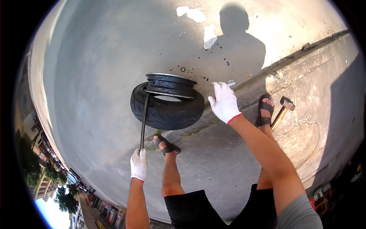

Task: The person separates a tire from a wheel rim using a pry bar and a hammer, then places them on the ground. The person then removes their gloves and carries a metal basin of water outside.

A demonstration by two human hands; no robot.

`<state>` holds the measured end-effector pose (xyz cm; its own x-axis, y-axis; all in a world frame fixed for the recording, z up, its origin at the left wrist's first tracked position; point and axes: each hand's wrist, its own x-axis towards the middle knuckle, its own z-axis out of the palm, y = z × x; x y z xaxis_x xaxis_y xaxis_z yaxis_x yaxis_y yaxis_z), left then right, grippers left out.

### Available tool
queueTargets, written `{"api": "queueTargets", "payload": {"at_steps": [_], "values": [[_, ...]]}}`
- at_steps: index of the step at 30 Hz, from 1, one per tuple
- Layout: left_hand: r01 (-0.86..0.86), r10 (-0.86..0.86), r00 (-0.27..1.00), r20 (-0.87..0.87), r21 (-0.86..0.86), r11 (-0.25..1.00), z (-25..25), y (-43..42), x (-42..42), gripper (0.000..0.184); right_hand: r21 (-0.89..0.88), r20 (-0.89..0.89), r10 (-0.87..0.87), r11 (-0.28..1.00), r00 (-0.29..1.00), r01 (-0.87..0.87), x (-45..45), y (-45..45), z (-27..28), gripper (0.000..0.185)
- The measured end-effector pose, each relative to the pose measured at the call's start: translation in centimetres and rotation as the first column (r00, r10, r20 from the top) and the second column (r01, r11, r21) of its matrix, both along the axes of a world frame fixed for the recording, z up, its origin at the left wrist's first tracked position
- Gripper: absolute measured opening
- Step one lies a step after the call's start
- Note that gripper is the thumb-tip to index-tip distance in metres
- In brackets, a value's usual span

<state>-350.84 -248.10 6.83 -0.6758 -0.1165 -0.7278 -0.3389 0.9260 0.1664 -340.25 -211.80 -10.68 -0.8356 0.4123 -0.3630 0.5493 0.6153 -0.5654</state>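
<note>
My left hand (138,166), in a white knit glove, is wrapped round the lower end of a long dark pry bar (143,122). The bar's far end reaches the left side of a metal wheel rim (171,84), where the rim meets a black tire (173,119). The tire lies on the ground, and the rim sits tilted, partly raised out of its opening. Right of the tire, my right hand (225,103), gloved in white with a red cuff, is held out with its fingers apart. It touches nothing that I can see.
A hammer (288,104) with a yellowish handle lies beside my right sandal (264,110). My left sandal (167,144) is just below the tire. A raised concrete edge (293,63) runs diagonally across the ground. White patches (196,15) and several dark bits mark the pavement.
</note>
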Motion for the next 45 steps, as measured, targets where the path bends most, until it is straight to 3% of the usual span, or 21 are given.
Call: {"api": "queueTargets", "payload": {"at_steps": [3, 5, 9, 11, 13, 18, 20, 23, 25, 27, 31, 33, 35, 37, 38, 39, 41, 43, 45], "values": [[0.011, -0.008, 0.999, 0.038, -0.061, 0.998, 1.6, 2.5, -1.1, 0.036, -0.026, -0.129, 0.08, 0.996, 0.988, -0.084, -5.0, -5.1, 1.2, 0.062], [0.134, -0.134, 0.991, 0.018, -0.059, 0.989, 1.7, 2.3, -1.5, 0.037, 0.021, -0.227, 0.101, 0.995, 0.969, -0.099, -7.7, -7.4, 1.1, 0.068], [0.093, -0.093, 0.995, 0.047, -0.009, 0.996, 2.1, 2.3, -2.3, 0.038, 0.089, -0.186, 0.2, 0.979, 0.962, -0.186, -12.7, -9.6, 0.0, 0.076], [0.075, -0.075, 0.995, 0.062, 0.001, 0.997, 2.4, 2.1, -2.8, 0.037, 0.141, -0.118, 0.276, 0.956, 0.954, -0.259, -14.5, -10.6, -1.4, 0.089], [0.021, -0.027, 0.998, 0.056, 0.11, 0.994, 2.6, 1.8, -3.1, 0.034, 0.222, -0.045, 0.283, 0.938, 0.958, -0.267, -15.5, -11.7, -2.6, 0.094], [-0.052, 0.017, 0.984, 0.177, 0.193, 0.98, 4.7, 2.0, -6.1, 0.03, 0.271, -0.007, 0.27, 0.927, 0.963, -0.258, -16.3, -12.3, -3.3, 0.095], [-0.118, 0.049, 0.925, 0.377, 0.16, 0.98, 6.0, 1.5, -8.1, 0.032, 0.219, 0.035, 0.289, 0.932, 0.957, -0.289, -16.4, -12.0, -3.0, 0.096], [-0.1, 0.047, 0.917, 0.396, 0.114, 0.988, 9.2, 0.2, -8.7, 0.031, 0.274, -0.022, 0.269, 0.928, 0.963, -0.253, -16.4, -11.6, -4.2, 0.093], [-0.113, 0.061, 0.934, 0.353, 0.128, 0.985, 9.2, -1.3, -7.0, 0.028, 0.27, -0.031, 0.258, 0.932, 0.966, -0.24, -16.4, -11.3, -4.3, 0.094], [0.042, -0.049, 0.997, 0.061, 0.122, 0.992, 7.9, -1.5, -5.1, 0.025, 0.225, 0.019, 0.253, 0.942, 0.967, -0.251, -16.8, -11.4, -3.2, 0.095], [-0.175, 0.229, 0.96, -0.159, 0.296, 0.939, 0.7, 1.2, -2.8, 0.025, 0.135, 0.066, 0.286, 0.947, 0.956, -0.292, -17.0, -11.8, -2.4, 0.099], [-0.197, 0.245, 0.954, -0.173, 0.254, 0.947, -1.9, 3.1, -1.6, 0.024, 0.125, 0.071, 0.309, 0.94, 0.948, -0.316, -17.3, -11.6, -2.2, 0.099], [-0.116, 0.176, 0.95, -0.26, 0.23, 0.966, -4.5, 4.3, -0.2, 0.019, 0.106, 0.08, 0.334, 0.934, 0.939, -0.341, -16.7, -11.6, -2.6, 0.099], [0.138, 0.045, 0.844, -0.534, 0.299, 0.944, -7.3, 5.4, -0.3, 0.019, 0.064, 0.015, 0.355, 0.933, 0.935, -0.355, -16.8, -11.0, -2.9, 0.1], [0.255, -0.067, 0.816, -0.575, 0.254, 0.933, -8.7, 5.3, -0.8, 0.019, 0.008, 0.028, 0.356, 0.934, 0.934, -0.356, -16.8, -10.6, -2.4, 0.1], [0.364, -0.175, 0.774, -0.608, 0.202, 0.909, -9.9, 5.1, -1.2, 0.02, 0.015, 0.029, 0.355, 0.935, 0.935, -0.355, -16.9, -10.2, -2.2, 0.1], [0.437, -0.213, 0.76, -0.614, 0.241, 0.866, -10.9, 5.9, -2.3, 0.018, -0.058, -0.038, 0.365, 0.929, 0.93, -0.366, -16.5, -9.7, -2.8, 0.098], [0.507, -0.327, 0.733, -0.597, 0.159, 0.847, -11.3, 6.5, -2.6, 0.019, -0.063, -0.066, 0.346, 0.935, 0.936, -0.35, -16.1, -9.0, -3.2, 0.087], [0.495, -0.32, 0.743, -0.588, 0.16, 0.854, -11.5, 6.5, -2.1, 0.019, -0.265, -0.161, 0.217, 0.93, 0.963, -0.254, -15.8, -8.2, -2.8, 0.07]]}}
